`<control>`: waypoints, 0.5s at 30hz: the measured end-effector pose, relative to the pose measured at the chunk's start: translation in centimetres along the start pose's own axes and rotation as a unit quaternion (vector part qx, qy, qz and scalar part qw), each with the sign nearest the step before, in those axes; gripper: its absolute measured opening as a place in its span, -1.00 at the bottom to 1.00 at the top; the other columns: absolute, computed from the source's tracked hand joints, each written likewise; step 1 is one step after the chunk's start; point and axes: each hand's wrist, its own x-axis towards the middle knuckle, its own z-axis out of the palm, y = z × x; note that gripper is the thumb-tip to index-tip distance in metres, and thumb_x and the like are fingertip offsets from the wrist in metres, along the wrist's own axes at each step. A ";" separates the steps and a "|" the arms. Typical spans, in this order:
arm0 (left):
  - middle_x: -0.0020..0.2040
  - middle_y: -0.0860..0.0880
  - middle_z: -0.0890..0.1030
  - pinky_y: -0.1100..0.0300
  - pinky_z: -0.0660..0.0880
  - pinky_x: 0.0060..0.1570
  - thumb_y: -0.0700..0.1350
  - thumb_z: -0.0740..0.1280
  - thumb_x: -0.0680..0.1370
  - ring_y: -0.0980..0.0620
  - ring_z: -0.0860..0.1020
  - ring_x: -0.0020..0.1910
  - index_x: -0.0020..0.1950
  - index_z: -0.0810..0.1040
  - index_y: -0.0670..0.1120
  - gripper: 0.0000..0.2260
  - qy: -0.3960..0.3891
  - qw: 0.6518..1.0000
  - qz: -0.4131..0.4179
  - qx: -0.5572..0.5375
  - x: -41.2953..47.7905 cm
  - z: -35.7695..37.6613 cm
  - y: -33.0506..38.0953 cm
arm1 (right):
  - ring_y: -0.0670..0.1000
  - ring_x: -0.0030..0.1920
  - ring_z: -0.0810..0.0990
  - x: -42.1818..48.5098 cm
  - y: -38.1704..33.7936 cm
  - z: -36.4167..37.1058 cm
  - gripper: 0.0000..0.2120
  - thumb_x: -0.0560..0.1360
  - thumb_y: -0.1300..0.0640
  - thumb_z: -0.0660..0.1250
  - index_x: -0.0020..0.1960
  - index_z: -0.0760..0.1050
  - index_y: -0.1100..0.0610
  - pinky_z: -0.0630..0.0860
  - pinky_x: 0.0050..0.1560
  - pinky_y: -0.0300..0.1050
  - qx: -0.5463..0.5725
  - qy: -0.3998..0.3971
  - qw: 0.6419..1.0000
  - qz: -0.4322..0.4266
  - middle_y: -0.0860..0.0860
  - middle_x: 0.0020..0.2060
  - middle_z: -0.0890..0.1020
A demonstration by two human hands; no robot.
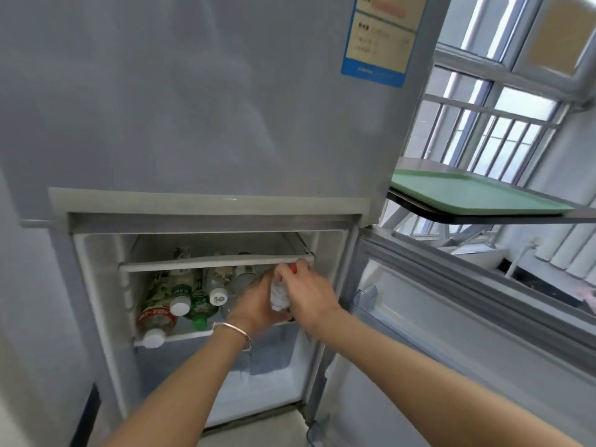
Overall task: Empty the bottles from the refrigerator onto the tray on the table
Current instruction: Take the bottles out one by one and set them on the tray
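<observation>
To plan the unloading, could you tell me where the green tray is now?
In the head view, the green tray lies upper right on the dark table, just right of the refrigerator.

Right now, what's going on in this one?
A person has both hands inside the open refrigerator. The left hand and right hand together grip a red-capped bottle at the right end of the shelf. Several other bottles lie on their sides to its left. The green tray sits on the table to the right.
</observation>
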 end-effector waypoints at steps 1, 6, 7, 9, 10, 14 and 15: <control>0.21 -0.06 0.60 0.17 0.47 0.01 0.02 0.51 0.32 -0.12 0.59 0.17 0.37 0.31 0.00 -0.32 -0.003 1.000 -0.001 -0.012 -0.3 -0.3 0.7 | 0.28 0.06 0.54 -0.5 0.0 -1.3 -0.52 0.40 0.28 0.40 0.25 0.30 0.09 0.48 -0.07 0.07 0.013 -0.005 1.000 -0.001 0.20 0.17 0.41; -0.04 0.05 0.67 0.05 0.61 -0.11 0.22 0.43 0.30 -0.02 0.66 -0.07 0.10 0.42 0.16 -0.56 0.017 0.998 0.044 -0.048 -2.5 -2.5 4.0 | 0.25 -0.02 0.55 -2.8 0.4 -7.6 -0.44 0.47 0.30 0.31 0.40 0.18 0.11 0.46 -0.02 0.01 0.133 -0.026 0.990 0.032 0.24 0.12 0.48; -0.08 0.06 0.67 0.02 0.62 -0.13 0.29 0.41 0.28 -0.01 0.66 -0.10 0.06 0.44 0.16 -0.56 0.026 0.997 0.046 -0.054 -3.1 -3.1 4.9 | 0.22 -0.04 0.55 -3.7 0.8 -9.1 -0.37 0.47 0.30 0.29 0.45 0.11 0.13 0.46 -0.05 -0.02 0.172 -0.027 0.983 0.055 0.25 0.11 0.53; -0.08 0.06 0.66 0.00 0.63 -0.12 0.35 0.38 0.28 0.02 0.65 -0.12 0.03 0.47 0.16 -0.56 0.047 0.995 0.052 -0.066 -4.1 -4.5 6.9 | 0.16 0.02 0.57 -5.3 1.7 -11.6 -0.39 0.48 0.28 0.30 0.46 0.14 0.20 0.48 -0.04 -0.03 0.211 -0.058 0.972 0.083 0.23 0.13 0.57; -0.05 0.05 0.66 -0.01 0.63 -0.10 0.37 0.38 0.27 0.03 0.65 -0.10 0.06 0.48 0.15 -0.52 0.057 0.993 0.066 -0.075 -4.6 -5.2 8.1 | 0.14 0.04 0.58 -6.1 2.1 -12.5 -0.45 0.47 0.29 0.32 0.42 0.23 0.24 0.52 -0.02 -0.03 0.227 -0.093 0.966 0.083 0.20 0.12 0.58; 0.07 0.10 0.62 0.04 0.59 0.02 0.30 0.40 0.32 0.06 0.61 0.01 0.21 0.47 0.10 -0.47 0.095 0.982 0.125 -0.105 -5.5 -7.7 14.0 | 0.04 -0.02 0.58 -9.2 3.6 -14.1 -0.47 0.41 0.32 0.44 0.32 0.35 0.18 0.57 -0.07 -0.10 0.342 -0.169 0.921 0.081 0.15 0.09 0.59; 0.06 0.12 0.61 0.04 0.59 0.02 0.29 0.39 0.34 0.06 0.61 0.00 0.19 0.47 0.11 -0.51 0.105 0.979 0.142 -0.106 -5.6 -8.3 15.7 | -0.01 -0.01 0.59 -9.5 4.0 -14.3 -0.45 0.40 0.30 0.47 0.31 0.35 0.12 0.59 -0.05 -0.13 0.371 -0.151 0.912 0.086 0.10 0.10 0.59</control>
